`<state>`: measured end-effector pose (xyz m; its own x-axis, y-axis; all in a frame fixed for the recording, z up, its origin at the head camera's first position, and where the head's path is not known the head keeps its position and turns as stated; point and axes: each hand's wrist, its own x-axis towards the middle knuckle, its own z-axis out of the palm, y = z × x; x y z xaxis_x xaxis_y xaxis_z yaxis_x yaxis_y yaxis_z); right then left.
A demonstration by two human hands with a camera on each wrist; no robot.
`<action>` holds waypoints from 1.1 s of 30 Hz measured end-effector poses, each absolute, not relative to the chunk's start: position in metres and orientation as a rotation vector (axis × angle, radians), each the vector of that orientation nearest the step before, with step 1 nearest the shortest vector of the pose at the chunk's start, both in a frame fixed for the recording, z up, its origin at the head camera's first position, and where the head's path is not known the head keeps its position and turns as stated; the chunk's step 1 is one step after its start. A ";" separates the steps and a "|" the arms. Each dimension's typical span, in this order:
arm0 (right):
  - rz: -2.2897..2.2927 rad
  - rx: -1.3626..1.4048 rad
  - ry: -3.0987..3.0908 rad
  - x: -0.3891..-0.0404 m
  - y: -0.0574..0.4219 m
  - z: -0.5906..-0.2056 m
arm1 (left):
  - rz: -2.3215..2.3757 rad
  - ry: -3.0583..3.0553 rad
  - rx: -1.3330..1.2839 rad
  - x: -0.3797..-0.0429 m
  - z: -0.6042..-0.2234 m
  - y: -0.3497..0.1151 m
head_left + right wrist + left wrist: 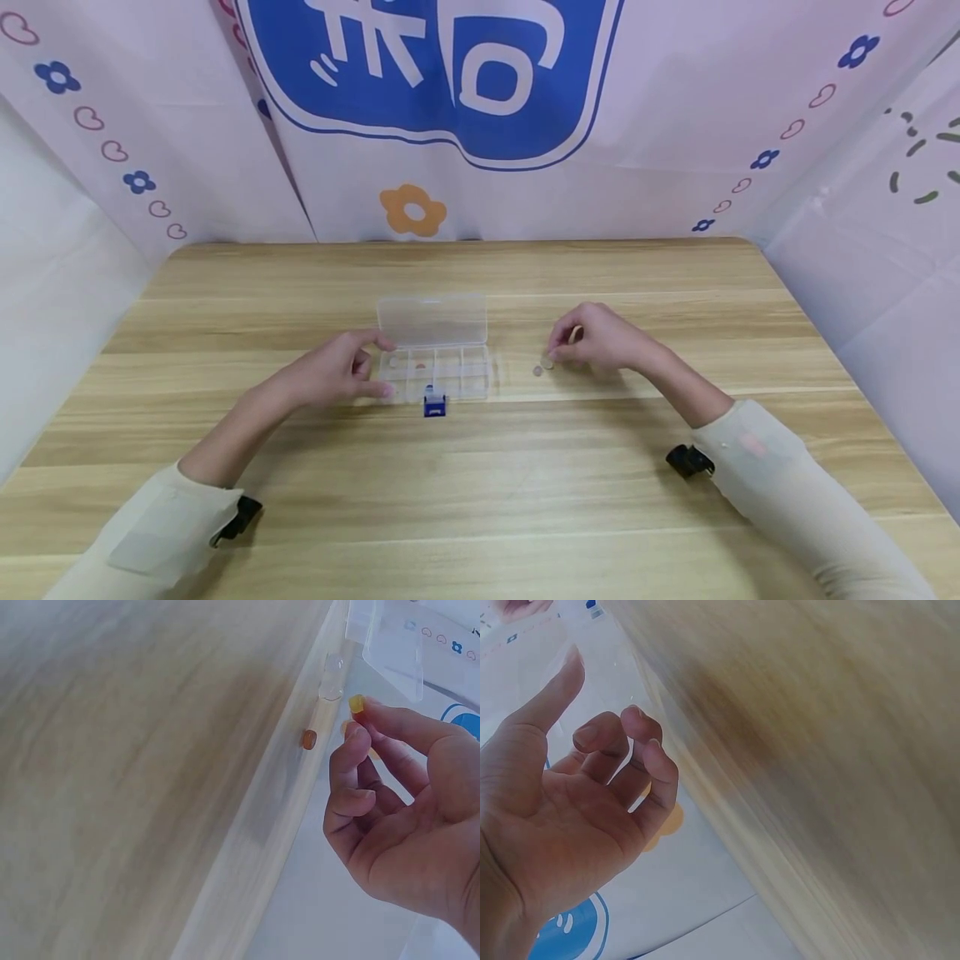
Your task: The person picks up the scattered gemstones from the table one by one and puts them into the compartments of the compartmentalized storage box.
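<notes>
A clear plastic compartment box point(474, 369) lies on the table with its clear lid point(432, 322) raised at the back. My left hand point(337, 367) grips the left end of the box, forefinger at the back corner and thumb at the front one. Inside, a small orange piece point(420, 367) and a pale piece point(393, 362) sit in back compartments. To the right of the box, my right hand point(596, 337) pinches a small translucent yellow piece point(356, 704) between thumb and forefinger. Below those fingertips, a small amber-brown piece point(309, 739) lies on the wood.
A small blue item point(435, 405) with white on it is at the front edge of the box. The wooden table point(480, 483) ends at a printed cloth backdrop point(652, 192), with white cloth at both sides. Black wrist mounts point(688, 460) stick out from the sleeves.
</notes>
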<state>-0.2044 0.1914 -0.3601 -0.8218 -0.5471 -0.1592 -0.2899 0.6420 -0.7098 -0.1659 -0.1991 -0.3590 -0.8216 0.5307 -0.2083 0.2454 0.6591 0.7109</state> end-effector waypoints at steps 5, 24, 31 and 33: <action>-0.988 -0.676 2.508 -0.204 0.189 -0.359 | 0.971 2.490 0.616 -0.167 -0.360 -0.200; -1.075 -0.770 2.439 -0.203 0.180 -0.355 | 0.957 2.498 0.630 -0.167 -0.361 -0.200; -1.086 -0.805 2.435 -0.203 0.174 -0.353 | 0.955 2.493 0.628 -0.167 -0.361 -0.200; -1.087 -0.825 2.438 -0.203 0.171 -0.353 | 0.957 2.493 0.625 -0.167 -0.361 -0.200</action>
<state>-0.2029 0.1713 -0.3530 -0.7709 -0.6326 -0.0744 -0.3674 0.5370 -0.7594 -0.1673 -0.1997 -0.3607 -0.8216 0.5335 -0.2007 0.2621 0.6662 0.6981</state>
